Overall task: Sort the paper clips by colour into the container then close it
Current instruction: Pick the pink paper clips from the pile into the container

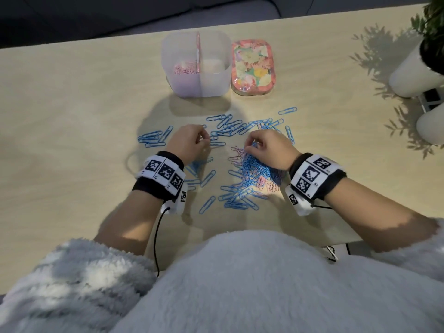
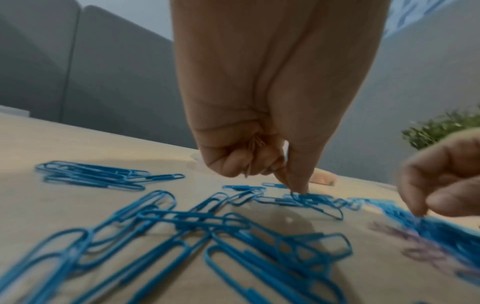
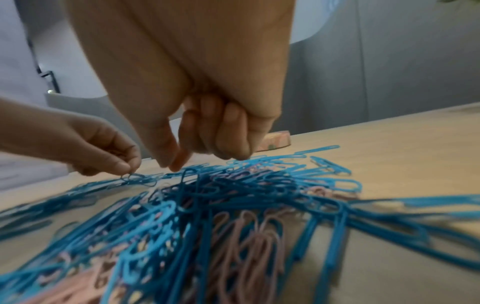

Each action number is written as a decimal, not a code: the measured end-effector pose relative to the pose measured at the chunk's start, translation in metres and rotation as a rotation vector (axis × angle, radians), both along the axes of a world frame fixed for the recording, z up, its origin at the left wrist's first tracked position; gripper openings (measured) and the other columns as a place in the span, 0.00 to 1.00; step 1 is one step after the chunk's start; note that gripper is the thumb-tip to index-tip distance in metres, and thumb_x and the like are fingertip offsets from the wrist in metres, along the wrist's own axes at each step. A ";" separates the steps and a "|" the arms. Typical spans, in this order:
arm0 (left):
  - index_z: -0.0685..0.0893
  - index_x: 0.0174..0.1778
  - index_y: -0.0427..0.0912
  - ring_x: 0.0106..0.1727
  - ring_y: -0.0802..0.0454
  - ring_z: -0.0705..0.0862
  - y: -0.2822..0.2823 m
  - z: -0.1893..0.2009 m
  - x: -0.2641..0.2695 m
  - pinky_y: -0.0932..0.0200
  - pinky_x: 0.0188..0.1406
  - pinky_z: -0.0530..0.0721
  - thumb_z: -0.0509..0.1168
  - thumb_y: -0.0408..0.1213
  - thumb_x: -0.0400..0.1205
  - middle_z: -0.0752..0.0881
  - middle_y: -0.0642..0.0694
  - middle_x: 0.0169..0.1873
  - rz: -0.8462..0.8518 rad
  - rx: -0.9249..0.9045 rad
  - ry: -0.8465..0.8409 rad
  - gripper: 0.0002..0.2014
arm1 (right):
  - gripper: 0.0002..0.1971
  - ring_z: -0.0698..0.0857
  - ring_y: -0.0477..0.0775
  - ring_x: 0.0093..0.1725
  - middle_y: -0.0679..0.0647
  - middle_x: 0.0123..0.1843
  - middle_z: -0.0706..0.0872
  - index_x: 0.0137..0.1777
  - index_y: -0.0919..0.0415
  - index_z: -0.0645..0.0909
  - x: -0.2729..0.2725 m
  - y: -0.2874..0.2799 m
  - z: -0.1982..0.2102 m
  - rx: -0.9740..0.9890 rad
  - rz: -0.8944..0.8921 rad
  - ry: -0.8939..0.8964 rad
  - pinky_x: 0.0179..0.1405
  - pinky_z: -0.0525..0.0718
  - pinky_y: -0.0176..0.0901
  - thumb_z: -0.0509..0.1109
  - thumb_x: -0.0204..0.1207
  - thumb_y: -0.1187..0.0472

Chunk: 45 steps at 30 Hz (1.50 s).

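A translucent two-compartment container (image 1: 216, 78) stands at the back of the table, with pink clips (image 1: 183, 68) in its left compartment. Its floral lid (image 1: 253, 66) lies beside it on the right. Blue clips (image 1: 230, 127) are scattered in front, and a mixed blue and pink pile (image 1: 254, 169) lies under my right wrist. My left hand (image 1: 204, 140) keeps pink clips (image 2: 255, 148) in its curled fingers, while thumb and forefinger pinch a blue clip (image 2: 306, 197) on the table. My right hand (image 1: 251, 145) pinches a clip at the top of the pile (image 3: 233, 205); its colour is unclear.
Two white plant pots (image 1: 413, 70) (image 1: 430, 123) stand at the table's right edge, leaves overhanging. A dark sofa runs behind the far edge. More blue clips (image 1: 153, 139) lie left of my left hand. A black cable (image 1: 156, 239) hangs from my left wrist.
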<state>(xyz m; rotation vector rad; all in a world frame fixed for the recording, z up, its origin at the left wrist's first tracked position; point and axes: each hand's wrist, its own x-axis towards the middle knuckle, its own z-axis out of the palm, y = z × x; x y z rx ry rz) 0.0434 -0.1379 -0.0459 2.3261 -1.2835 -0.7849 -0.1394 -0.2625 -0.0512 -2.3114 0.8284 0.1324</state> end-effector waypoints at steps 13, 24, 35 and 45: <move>0.84 0.49 0.40 0.53 0.41 0.81 -0.007 -0.005 -0.047 0.53 0.50 0.76 0.63 0.37 0.79 0.83 0.39 0.50 -0.240 0.107 -0.077 0.08 | 0.07 0.85 0.61 0.51 0.56 0.48 0.89 0.45 0.57 0.86 0.024 0.010 0.002 -0.243 0.077 0.144 0.44 0.76 0.44 0.67 0.73 0.60; 0.81 0.51 0.39 0.51 0.45 0.79 0.003 -0.007 -0.028 0.57 0.48 0.72 0.62 0.40 0.81 0.81 0.41 0.50 -0.168 0.032 -0.048 0.09 | 0.12 0.73 0.44 0.16 0.52 0.24 0.77 0.43 0.63 0.77 0.006 -0.029 0.018 1.019 -0.549 -0.358 0.15 0.67 0.31 0.55 0.78 0.75; 0.79 0.54 0.36 0.55 0.38 0.82 -0.005 -0.013 -0.033 0.42 0.53 0.81 0.57 0.39 0.84 0.81 0.38 0.53 -0.505 0.095 -0.311 0.11 | 0.06 0.81 0.56 0.46 0.52 0.42 0.84 0.47 0.56 0.85 0.029 -0.015 0.016 -0.179 0.282 0.156 0.40 0.67 0.40 0.70 0.70 0.60; 0.80 0.48 0.32 0.47 0.38 0.81 -0.035 0.033 0.008 0.52 0.44 0.73 0.58 0.34 0.81 0.83 0.35 0.47 -0.186 -0.153 -0.187 0.08 | 0.12 0.83 0.67 0.57 0.65 0.58 0.84 0.57 0.66 0.77 0.029 -0.016 0.010 -0.335 0.524 0.335 0.49 0.77 0.52 0.60 0.78 0.59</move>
